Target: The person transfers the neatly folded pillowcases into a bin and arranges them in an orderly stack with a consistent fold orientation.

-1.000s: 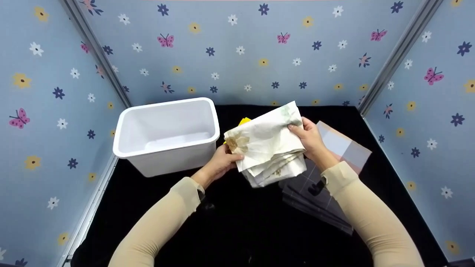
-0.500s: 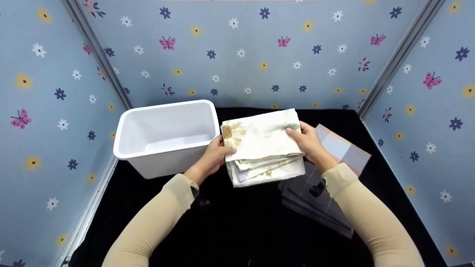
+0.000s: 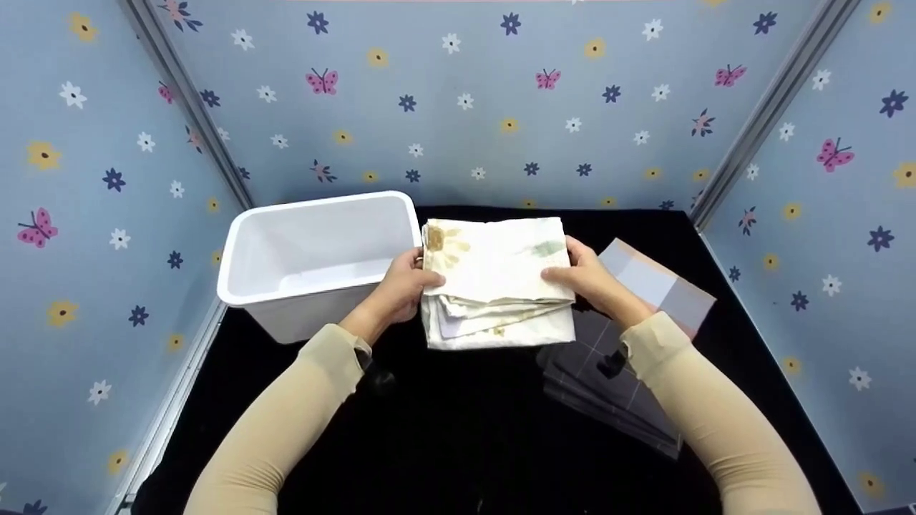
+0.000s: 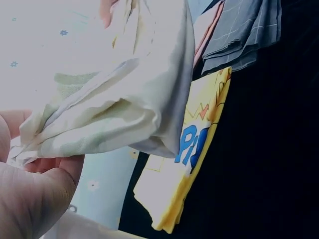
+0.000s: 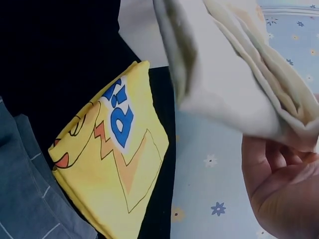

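Observation:
A folded white cloth (image 3: 501, 257) with brown and green floral print is held up in front of the body, its layers showing along the near edge. My left hand (image 3: 399, 290) grips its left side, thumb on top and fingers underneath. At the opposite side, my right hand (image 3: 597, 279) pinches it the same way. Below the white cloth lies a folded yellow cloth (image 5: 124, 154) with blue lettering and a cartoon print. Both wrist views show this yellow cloth (image 4: 174, 179), while the white one hides it in the head view.
Close beside my left hand stands a white plastic bin (image 3: 315, 315). On the right, a folded dark grey cloth (image 3: 608, 386) with thin pale lines and a folded checked pastel cloth (image 3: 658, 282) lie on the black tabletop (image 3: 465, 443). Flower-patterned walls (image 3: 479, 107) enclose the back and sides.
Both hands have levelled the tilted white cloth and shifted it slightly left, toward the bin. Its layers lie straighter, and the yellow corner behind it has gone out of sight in the head view.

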Demonstrator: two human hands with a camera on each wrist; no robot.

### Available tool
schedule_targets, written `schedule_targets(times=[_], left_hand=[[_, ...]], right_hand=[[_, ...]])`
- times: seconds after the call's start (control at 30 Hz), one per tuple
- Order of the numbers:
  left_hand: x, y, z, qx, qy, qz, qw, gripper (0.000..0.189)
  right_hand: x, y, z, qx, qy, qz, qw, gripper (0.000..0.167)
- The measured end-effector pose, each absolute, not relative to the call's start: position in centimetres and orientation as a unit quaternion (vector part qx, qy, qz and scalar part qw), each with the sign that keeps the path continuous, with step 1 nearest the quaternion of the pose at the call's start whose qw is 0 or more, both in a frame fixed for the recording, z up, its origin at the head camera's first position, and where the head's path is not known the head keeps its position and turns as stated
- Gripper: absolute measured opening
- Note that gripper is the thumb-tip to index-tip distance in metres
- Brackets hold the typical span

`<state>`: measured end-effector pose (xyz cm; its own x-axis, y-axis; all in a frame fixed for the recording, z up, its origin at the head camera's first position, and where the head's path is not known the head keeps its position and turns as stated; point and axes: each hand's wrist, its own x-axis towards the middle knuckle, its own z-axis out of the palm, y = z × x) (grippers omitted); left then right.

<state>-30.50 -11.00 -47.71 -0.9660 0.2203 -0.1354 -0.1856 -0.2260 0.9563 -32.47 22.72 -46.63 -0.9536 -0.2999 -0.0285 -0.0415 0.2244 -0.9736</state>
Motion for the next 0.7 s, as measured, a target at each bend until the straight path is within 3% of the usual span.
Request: schedule_targets(times=[0.23, 0.7], left_hand=[[-30.8, -12.6, -46.5, 0.012, 0.652, 0.749, 0.119, 0.072], [-31.6, -15.6, -44.2, 0.002, 0.689, 0.718, 0.098, 0.068]], right_hand=[[-32.4, 22.0, -45.5, -0.115, 0.749, -0.642, 0.122, 0.077], [-33.0, 19.9, -43.6, -0.107, 0.751, -0.64, 0.123, 0.068]])
